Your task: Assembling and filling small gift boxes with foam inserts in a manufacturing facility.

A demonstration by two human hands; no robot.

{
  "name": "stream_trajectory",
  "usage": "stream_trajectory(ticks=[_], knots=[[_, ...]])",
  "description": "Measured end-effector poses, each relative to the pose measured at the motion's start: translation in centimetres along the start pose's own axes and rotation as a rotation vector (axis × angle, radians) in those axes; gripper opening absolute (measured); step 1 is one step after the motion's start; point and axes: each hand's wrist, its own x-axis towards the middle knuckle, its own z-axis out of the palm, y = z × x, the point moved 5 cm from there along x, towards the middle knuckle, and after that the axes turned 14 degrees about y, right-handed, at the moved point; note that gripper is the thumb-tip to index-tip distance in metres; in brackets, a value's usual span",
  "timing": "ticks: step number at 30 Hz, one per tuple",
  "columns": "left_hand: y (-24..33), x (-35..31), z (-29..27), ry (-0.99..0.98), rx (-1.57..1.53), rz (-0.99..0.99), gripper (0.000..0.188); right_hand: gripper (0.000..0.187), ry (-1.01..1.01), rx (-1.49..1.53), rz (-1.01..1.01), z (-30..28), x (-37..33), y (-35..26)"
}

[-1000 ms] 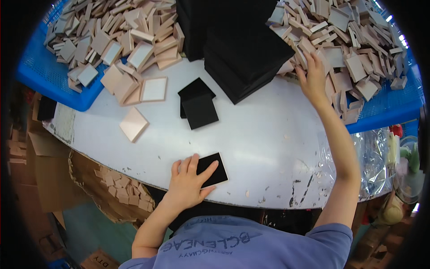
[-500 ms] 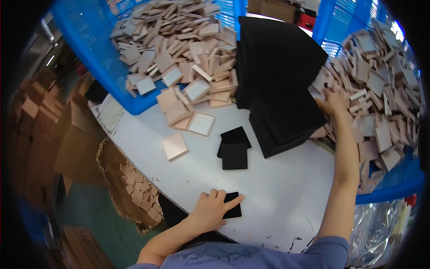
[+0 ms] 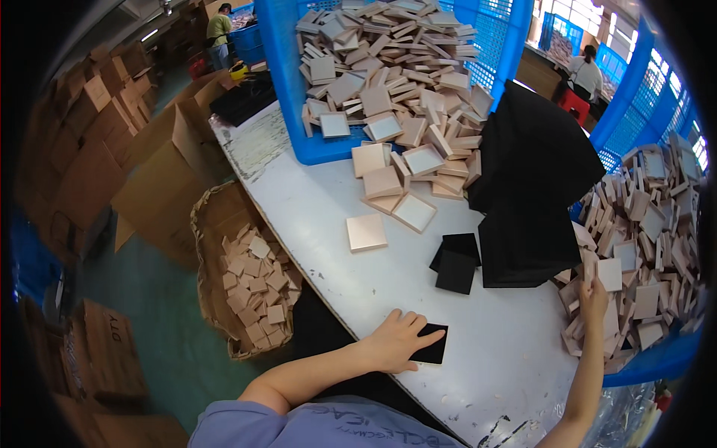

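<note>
My left hand (image 3: 393,343) rests at the table's near edge on a small square box half lined with a black square pad (image 3: 430,349). Its index finger lies across the pad and its thumb is at the lower edge, gripping the piece. At the right, my right hand (image 3: 594,300) is closed at the pile's near side, with a pale pink box half (image 3: 609,275) at its fingertips. Two loose black square pads (image 3: 455,270) overlap on the table, below a tall stack of black sheets (image 3: 534,172). One pink box half (image 3: 367,233) lies alone, left of the pads.
A blue crate (image 3: 314,149) spills pink box halves (image 3: 392,97) onto the white table (image 3: 336,276). Another blue crate (image 3: 650,369) holds more at the right. A carton (image 3: 198,224) of pink pieces stands on the floor, left. Two people sit or stand far back.
The view has swung so the scene sits further right and lower. My right hand has come nearer from beside the black stack, now with a box half. My left hand stays on the padded piece.
</note>
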Motion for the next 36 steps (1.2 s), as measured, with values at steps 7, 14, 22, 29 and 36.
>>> stream_trajectory(ticks=[7,14,22,29,36], knots=[[0.5,-2.1,1.3,0.234,-0.074,0.085,0.051,0.020,0.322,0.284,-0.146,-7.7,-5.4,-6.3],[0.2,-2.5,2.0,0.296,-0.242,0.125,0.044,0.026,-0.452,1.283,0.629,-5.2,-16.2,-16.5],[-3.5,-4.7,-0.1,0.433,-0.178,-0.074,0.046,0.040,-0.087,0.554,-0.131,-5.5,-12.4,-19.4],[-3.1,-3.5,0.2,0.344,-0.169,-0.093,0.048,0.056,-0.407,0.558,-0.410,-6.0,-12.0,-21.3],[-2.6,-3.4,0.2,0.336,-0.206,-0.058,0.057,0.070,-0.483,0.553,-0.246,-4.9,-14.7,-23.6]])
